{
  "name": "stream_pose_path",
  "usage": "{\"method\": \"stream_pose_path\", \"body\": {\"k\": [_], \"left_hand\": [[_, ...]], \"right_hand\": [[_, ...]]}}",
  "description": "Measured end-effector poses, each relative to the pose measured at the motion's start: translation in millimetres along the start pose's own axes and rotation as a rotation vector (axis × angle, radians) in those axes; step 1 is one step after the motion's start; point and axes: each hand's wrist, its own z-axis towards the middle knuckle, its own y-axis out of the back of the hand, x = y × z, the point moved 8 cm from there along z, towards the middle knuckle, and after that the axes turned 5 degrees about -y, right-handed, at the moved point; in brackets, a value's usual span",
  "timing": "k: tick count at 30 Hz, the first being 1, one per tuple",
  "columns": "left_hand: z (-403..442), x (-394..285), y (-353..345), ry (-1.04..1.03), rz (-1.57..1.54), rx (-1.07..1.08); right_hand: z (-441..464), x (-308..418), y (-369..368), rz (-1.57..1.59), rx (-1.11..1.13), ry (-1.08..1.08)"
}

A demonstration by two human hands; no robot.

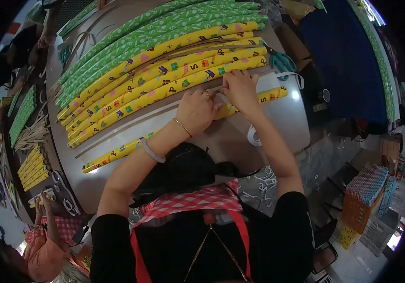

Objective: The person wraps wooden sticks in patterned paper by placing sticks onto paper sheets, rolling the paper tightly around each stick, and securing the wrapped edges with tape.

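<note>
My left hand [197,111] is curled, fingertips close to my right hand [241,92], which is bent in a pinch. What is between their fingers is hidden. A thin brown strip [131,126] runs from the left up to my left hand. Beneath both hands and forearms lies a single yellow printed roll [117,152], its right end [273,95] showing past my right wrist. Just beyond my fingers, several more yellow rolls [164,90] lie side by side, with brown strips on some. A white ring-shaped roll [254,135] sits below my right wrist.
Green printed rolls [164,27] lie behind the yellow ones. Teal-handled scissors [282,61] and a white band [298,81] are at the table's right. A black bag [179,167] is at the near edge. At lower left, another person's hands [44,200] work; orange crates [360,205] stand right.
</note>
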Motion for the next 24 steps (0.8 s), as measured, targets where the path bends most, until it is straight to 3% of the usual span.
{"method": "stream_pose_path", "body": {"k": [7, 9, 11, 14, 24], "left_hand": [[-1, 0, -8, 0.019, -0.032, -0.003], [-1, 2, -12, 0.037, -0.035, 0.035], [-1, 3, -13, 0.060, -0.041, 0.072], [0, 0, -13, 0.043, -0.051, 0.116], [-2, -2, -16, 0.034, 0.009, 0.123]], "right_hand": [[-5, -5, 14, 0.097, -0.029, 0.032], [-12, -29, 34, 0.163, -0.077, -0.113], [-18, -50, 41, 0.085, -0.091, -0.117], [-24, -64, 45, -0.044, -0.025, -0.159], [-8, -59, 21, 0.048, 0.168, -0.149]]}}
